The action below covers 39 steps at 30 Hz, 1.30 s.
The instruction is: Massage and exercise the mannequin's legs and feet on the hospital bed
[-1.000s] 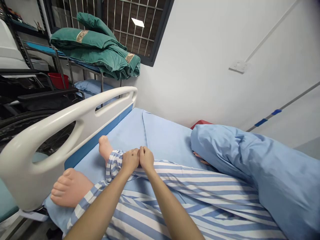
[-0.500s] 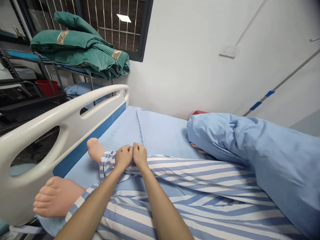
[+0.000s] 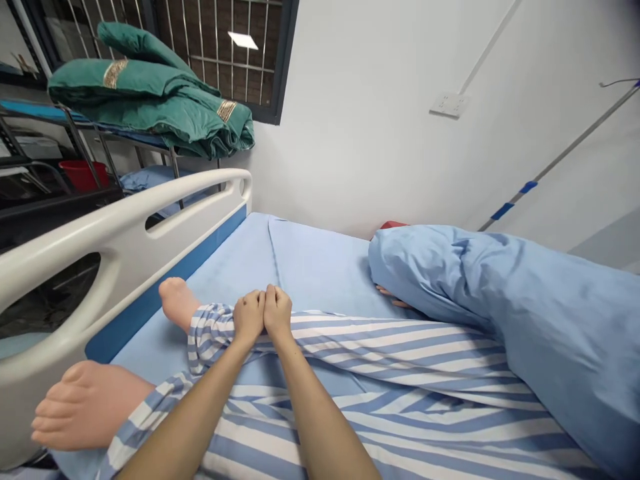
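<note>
Legs [image 3: 390, 343] on bed [image 3: 325, 267]; quilt [image 3: 550, 313] at right

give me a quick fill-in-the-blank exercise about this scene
The left hand and right hand touch the trouser leg, patterned with blue and white ____.
The folded quilt near the window has the main colour ____.
The bucket beyond the bed rail has the colour ____.

Missing words: stripes; green; red

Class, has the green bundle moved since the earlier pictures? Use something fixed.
No: against the window frame, the green bundle keeps its place left of the lower right corner.
</note>
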### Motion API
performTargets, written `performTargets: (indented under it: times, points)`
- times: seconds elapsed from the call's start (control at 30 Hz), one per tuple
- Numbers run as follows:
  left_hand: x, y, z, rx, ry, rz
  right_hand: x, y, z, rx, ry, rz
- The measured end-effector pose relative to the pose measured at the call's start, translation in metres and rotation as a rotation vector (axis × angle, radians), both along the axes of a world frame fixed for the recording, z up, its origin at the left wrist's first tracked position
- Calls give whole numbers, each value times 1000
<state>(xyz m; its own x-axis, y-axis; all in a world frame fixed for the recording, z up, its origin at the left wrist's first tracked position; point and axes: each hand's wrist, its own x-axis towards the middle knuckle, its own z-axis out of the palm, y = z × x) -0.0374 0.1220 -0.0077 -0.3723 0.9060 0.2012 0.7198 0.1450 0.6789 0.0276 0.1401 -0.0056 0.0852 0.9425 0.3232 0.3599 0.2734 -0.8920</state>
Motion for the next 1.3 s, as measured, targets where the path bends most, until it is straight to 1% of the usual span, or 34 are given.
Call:
performTargets:
  times: [0.07, 0.3, 0.37, 0.47, 0.57, 0.63, 0.7, 0.8, 0.9, 1.03, 1.13, 1.23, 1.3]
  points:
    - [0, -1, -4, -30, 50, 4, 0, 0, -1, 10, -27, -8]
    - [0, 0, -2, -54, 128, 31, -1, 0, -5, -2, -17, 14]
    - [1, -2, -2, -55, 137, 31, 0, 1, -3, -21, -38, 22]
    - [2, -5, 2, -64, 144, 21, 9, 2, 13, -42, -152, 69]
    - [4, -7, 5, -75, 156, 21, 23, 3, 36, 35, -262, 130]
    - [5, -6, 5, -80, 157, 31, 33, 4, 43, 68, -255, 134]
    - [6, -5, 3, -85, 153, 38, 41, 3, 38, 51, -238, 101]
    - [7, -3, -2, -90, 171, 36, 49, 2, 17, 40, -266, 59]
    - [8, -2, -4, -83, 217, 33, 52, 1, 1, 58, -253, 73]
    - [11, -2, -4, -86, 246, 28, 56, 1, 1, 64, -210, 112]
    - [12, -4, -3, -73, 242, 8, 57, -2, 5, 65, -266, 123]
    - [11, -5, -1, -46, 206, -3, 56, -4, 6, 67, -319, 133]
    - [11, -2, 6, -44, 148, -13, 56, -3, 6, 68, -290, 117]
